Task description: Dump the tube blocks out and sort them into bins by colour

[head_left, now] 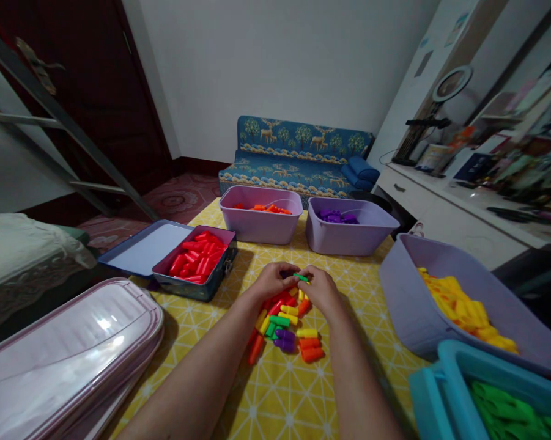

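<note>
A mixed pile of small plastic cap-like pieces in red, orange, yellow, green and purple lies on the yellow patterned tablecloth between my forearms. At its far end my left hand and my right hand come together with curled fingers. Between the fingertips shows a green plastic piece, pinched by my right hand; what the left fingers close on is hidden. Nearer me lie a green piece, purple pieces, a yellow piece and orange pieces. Red pieces sit beside my left wrist.
An open tin of red pieces stands left. Behind are lilac bins with orange and purple pieces. A lilac bin with yellow pieces and a turquoise bin with green ones stand right. Stacked lids lie left.
</note>
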The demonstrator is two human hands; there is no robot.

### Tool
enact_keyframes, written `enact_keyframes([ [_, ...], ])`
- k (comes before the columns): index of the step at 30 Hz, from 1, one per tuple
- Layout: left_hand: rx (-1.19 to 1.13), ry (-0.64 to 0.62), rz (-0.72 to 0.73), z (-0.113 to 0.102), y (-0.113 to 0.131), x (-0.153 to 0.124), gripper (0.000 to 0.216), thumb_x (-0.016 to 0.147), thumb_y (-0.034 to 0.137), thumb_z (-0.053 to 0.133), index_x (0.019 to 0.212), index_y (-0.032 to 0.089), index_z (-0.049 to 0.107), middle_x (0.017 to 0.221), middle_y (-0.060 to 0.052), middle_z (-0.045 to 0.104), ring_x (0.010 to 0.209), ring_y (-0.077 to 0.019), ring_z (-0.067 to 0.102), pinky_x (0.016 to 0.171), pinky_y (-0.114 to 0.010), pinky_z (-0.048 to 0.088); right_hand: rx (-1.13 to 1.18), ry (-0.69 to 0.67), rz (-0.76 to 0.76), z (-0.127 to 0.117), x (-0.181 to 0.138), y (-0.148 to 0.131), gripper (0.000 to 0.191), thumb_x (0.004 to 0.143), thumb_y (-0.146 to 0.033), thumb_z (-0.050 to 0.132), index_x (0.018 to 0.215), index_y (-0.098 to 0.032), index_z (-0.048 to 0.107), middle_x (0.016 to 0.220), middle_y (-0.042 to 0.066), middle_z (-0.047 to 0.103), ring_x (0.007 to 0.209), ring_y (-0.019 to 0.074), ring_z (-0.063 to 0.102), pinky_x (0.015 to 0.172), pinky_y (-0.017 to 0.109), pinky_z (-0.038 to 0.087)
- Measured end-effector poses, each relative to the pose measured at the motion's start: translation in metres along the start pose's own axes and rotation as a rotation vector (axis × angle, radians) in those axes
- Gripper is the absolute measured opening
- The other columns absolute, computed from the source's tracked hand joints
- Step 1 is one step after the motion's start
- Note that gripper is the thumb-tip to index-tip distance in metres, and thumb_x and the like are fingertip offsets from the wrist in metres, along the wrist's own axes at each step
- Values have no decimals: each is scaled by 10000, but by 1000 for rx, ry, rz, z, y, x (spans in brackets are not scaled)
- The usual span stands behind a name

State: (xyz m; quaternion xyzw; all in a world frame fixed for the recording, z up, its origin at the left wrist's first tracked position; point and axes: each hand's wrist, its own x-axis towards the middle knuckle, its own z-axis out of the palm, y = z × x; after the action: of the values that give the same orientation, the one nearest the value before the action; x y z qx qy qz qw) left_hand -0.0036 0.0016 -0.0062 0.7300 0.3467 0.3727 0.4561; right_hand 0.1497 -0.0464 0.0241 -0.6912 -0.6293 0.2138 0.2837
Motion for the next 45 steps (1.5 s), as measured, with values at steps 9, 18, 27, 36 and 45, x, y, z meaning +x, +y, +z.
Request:
enact_keyframes([
  [9,-93,25,-20,-1,7,0,339,782,425,644,909,120,720,847,-68,717,788,-182,628,752,-268,482,-195,112,-91,0,-6,-14,152,815,-224,590,924,-227,696,971,70,704,953,222,611,811,302,428],
  [18,-125,72,-85,0,3,0,530,775,609,575,610,107,625,538,12,506,518,-82,401,480,-193,313,-346,29,-34,-6,-17,-40,195,882,-295,543,972,-202,689,983,112,715,894,222,656,723,293,409],
  [27,-121,124,-105,1,7,0,527,794,598,551,796,102,728,592,-24,614,527,-112,500,513,-211,384,377,288,12,-24,-14,-41,226,868,-370,523,814,-179,632,711,45,673,618,155,621,587,254,425],
  [36,-34,107,-127,2,1,1,476,804,552,575,889,115,743,705,-56,698,630,-159,603,571,-233,450,1052,1309,-207,-102,-58,-100,475,948,-518,132,1363,-328,266,1302,83,512,1123,217,575,781,366,485],
  [45,-49,99,-114,2,-3,2,428,786,511,616,930,128,740,791,-77,730,712,-188,649,654,-262,495,768,691,86,-22,-5,-29,438,887,-513,332,995,-173,586,993,81,665,822,163,618,676,256,451],
])
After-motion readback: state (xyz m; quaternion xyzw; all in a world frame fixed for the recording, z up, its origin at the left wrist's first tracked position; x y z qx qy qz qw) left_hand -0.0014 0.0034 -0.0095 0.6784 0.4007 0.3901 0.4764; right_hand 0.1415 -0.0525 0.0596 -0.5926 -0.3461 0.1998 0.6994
